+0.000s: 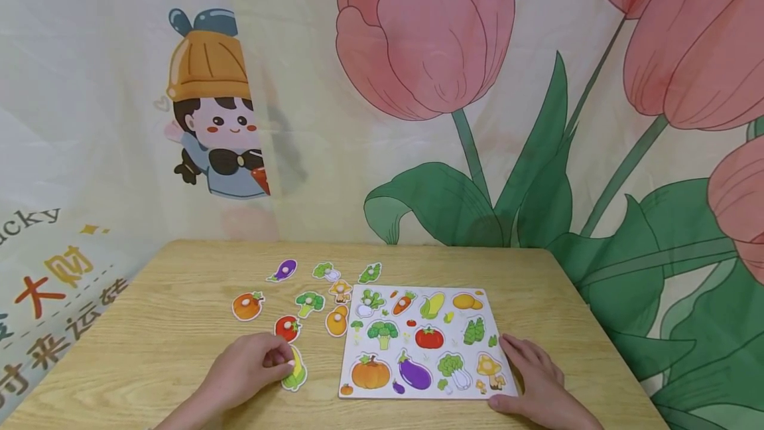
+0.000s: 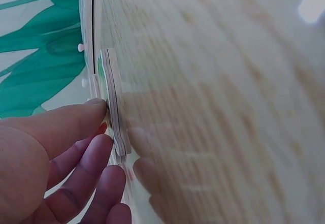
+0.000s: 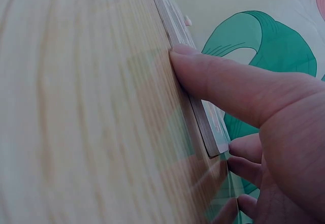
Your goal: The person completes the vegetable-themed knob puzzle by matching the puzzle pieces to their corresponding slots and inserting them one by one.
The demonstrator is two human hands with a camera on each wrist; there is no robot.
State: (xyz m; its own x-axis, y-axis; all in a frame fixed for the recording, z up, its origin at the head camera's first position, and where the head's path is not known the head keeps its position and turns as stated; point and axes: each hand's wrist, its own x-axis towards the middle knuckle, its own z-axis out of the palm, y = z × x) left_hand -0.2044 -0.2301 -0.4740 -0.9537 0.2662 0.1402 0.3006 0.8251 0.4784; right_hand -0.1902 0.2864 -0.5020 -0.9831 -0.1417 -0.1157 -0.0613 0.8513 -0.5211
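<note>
My left hand [image 1: 253, 363] pinches a corn puzzle piece [image 1: 294, 377] at the table's front left, thumb and fingertips over its upper part. In the left wrist view, the thin edge of the corn piece [image 2: 114, 102] shows right at the thumb tip. A tomato piece [image 1: 287, 328] lies just beyond those fingers. My right hand [image 1: 540, 377] holds the near right corner of a white puzzle board [image 1: 430, 373] printed with vegetables. Its thumb presses the board's edge [image 3: 200, 117] in the right wrist view, while the other fingers lie along the right side.
Loose knobbed pieces lie left of and behind the board: pumpkin [image 1: 247, 306], eggplant [image 1: 283, 271], broccoli [image 1: 310, 304], bok choy [image 1: 326, 271], mushroom [image 1: 340, 291], potato-like piece [image 1: 337, 321] and green vegetable [image 1: 370, 273]. A printed curtain [image 1: 310, 98] hangs behind the wooden table [image 1: 179, 297].
</note>
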